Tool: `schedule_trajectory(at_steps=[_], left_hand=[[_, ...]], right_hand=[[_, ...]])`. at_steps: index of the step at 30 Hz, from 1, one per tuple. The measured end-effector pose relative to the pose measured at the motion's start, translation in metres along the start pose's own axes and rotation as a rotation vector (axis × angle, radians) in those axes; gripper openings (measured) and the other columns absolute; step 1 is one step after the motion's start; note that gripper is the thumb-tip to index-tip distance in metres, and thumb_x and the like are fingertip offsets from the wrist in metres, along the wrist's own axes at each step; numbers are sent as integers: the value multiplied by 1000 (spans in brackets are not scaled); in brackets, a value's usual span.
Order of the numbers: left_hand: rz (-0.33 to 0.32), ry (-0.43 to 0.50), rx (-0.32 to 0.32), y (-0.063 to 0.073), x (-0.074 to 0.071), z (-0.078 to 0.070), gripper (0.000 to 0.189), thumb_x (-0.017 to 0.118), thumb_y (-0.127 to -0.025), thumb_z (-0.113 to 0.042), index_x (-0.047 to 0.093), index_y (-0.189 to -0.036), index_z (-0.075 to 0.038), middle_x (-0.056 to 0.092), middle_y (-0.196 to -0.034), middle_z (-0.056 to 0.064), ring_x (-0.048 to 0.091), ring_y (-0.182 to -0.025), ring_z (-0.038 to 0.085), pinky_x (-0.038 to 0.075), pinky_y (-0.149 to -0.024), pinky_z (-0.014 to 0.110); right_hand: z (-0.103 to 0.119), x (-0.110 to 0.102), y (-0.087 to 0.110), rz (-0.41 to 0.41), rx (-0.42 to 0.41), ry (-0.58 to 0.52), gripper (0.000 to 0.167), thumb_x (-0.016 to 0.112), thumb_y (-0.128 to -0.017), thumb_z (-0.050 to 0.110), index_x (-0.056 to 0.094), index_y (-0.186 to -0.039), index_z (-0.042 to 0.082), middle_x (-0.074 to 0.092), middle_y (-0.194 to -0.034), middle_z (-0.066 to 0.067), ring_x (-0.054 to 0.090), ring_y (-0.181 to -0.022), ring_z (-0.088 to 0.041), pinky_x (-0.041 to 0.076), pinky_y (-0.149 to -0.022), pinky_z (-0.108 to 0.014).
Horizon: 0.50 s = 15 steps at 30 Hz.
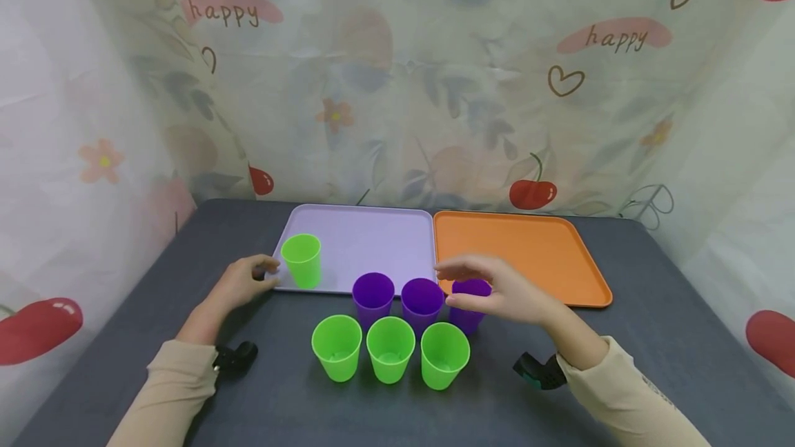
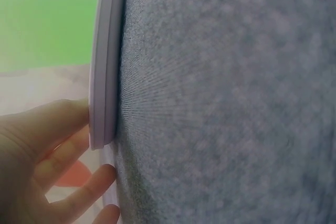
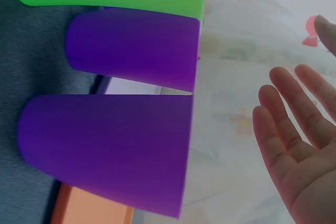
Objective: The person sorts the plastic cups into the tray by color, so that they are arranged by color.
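Note:
My left hand is beside the left edge of the lilac tray, fingers loosely extended; in the left wrist view the fingertips overlap the tray's rim. Just inside that edge a green cup stands upright on the tray. Over the rightmost purple cup hovers my right hand, its fingers apart and holding nothing; it partly hides that cup. Two more purple cups stand to its left, at the tray's front edge. In front of them, three green cups form a row, mouths up.
An orange tray adjoins the lilac one on the right. Dark grey cloth covers the table. Patterned curtains hang behind and on both sides. A thin wire sticks up at the back right corner.

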<state>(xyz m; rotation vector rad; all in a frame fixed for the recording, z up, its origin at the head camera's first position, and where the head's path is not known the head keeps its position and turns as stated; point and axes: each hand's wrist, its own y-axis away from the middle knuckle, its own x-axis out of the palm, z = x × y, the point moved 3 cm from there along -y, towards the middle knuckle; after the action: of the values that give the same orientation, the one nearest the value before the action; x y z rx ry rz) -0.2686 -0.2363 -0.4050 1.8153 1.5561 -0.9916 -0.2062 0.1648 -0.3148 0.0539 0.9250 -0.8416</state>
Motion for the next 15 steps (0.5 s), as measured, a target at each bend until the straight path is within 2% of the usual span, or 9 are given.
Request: schedule_trajectory(at_steps=[7,11,15], left_hand=[[2,0,-17,-1,0,1,34,63,-87,-14,60,-115,3,63,-111,24,58,-103,41,48,-85,50],[4,-2,-25,-2,1,1,34,63,-87,-15,59,-115,3,63,-111,24,58,-103,41,48,-84,50],[4,0,-30,-2,2,2,34,63,-87,-15,60,-115,3,63,-112,24,58,-103,41,48,-85,50]], right_hand=[[0,9,15,-5,-27,11,43,72,-81,17,58,-120,5,67,-111,-8,64,-99,-10,52,-87,-27],[2,16,21,16,-16,8,46,73,-80,20,58,-120,4,67,-111,-8,63,-97,-7,53,-83,-27],[0,23,26,49,-9,-14,49,74,-79,23,57,-121,4,66,-113,-8,63,-98,-11,53,-83,-27]])
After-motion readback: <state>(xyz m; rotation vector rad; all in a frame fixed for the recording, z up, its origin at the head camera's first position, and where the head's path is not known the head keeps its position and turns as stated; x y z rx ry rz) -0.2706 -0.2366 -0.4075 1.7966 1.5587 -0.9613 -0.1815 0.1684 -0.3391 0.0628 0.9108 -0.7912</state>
